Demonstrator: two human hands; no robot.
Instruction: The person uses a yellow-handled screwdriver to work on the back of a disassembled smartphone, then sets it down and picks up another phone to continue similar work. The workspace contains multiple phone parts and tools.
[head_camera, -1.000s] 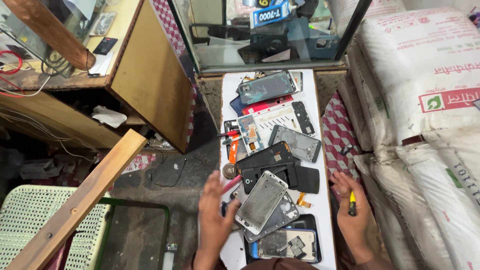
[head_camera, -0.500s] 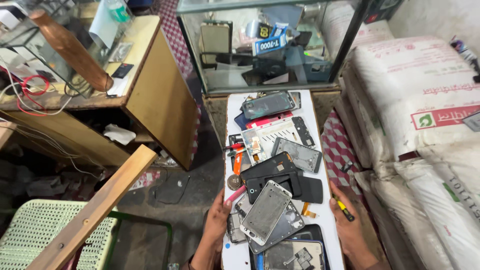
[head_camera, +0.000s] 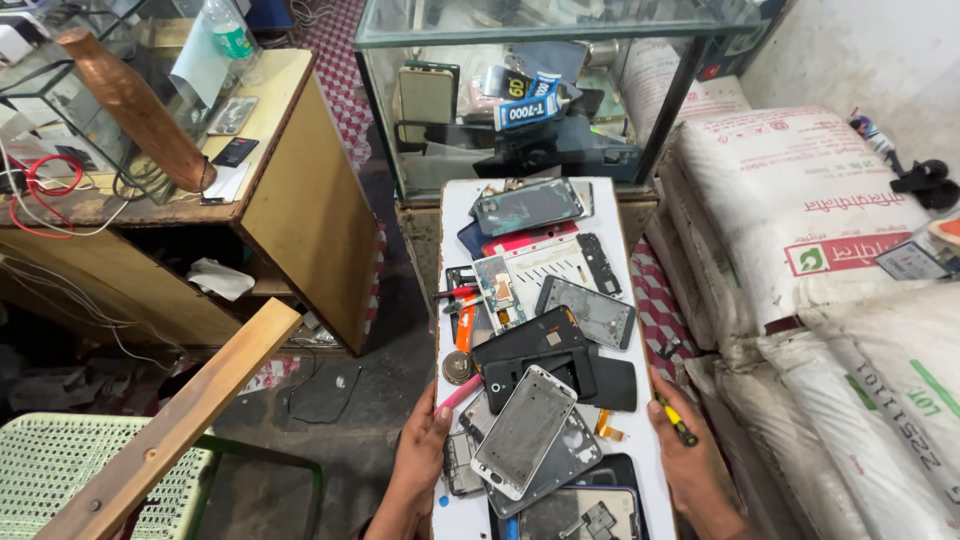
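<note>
At the far left stand a green basket and a wooden desk with a plastic bottle; further right the left hand lies flat and open at the edge of the white board, touching nothing firmly, beside a silver phone frame on top of the heap of phone parts. The step looks like sorting these parts, and picking one calls for a free hand, because the right hand is closed on a yellow screwdriver. Behind is a glass case with a blue-labelled tube, and at right white sacks with a red and green label

Glass display case holding phone parts, wooden desk with plastic water bottle, red wires, stacked white sacks, green plastic basket, wooden plank
</note>
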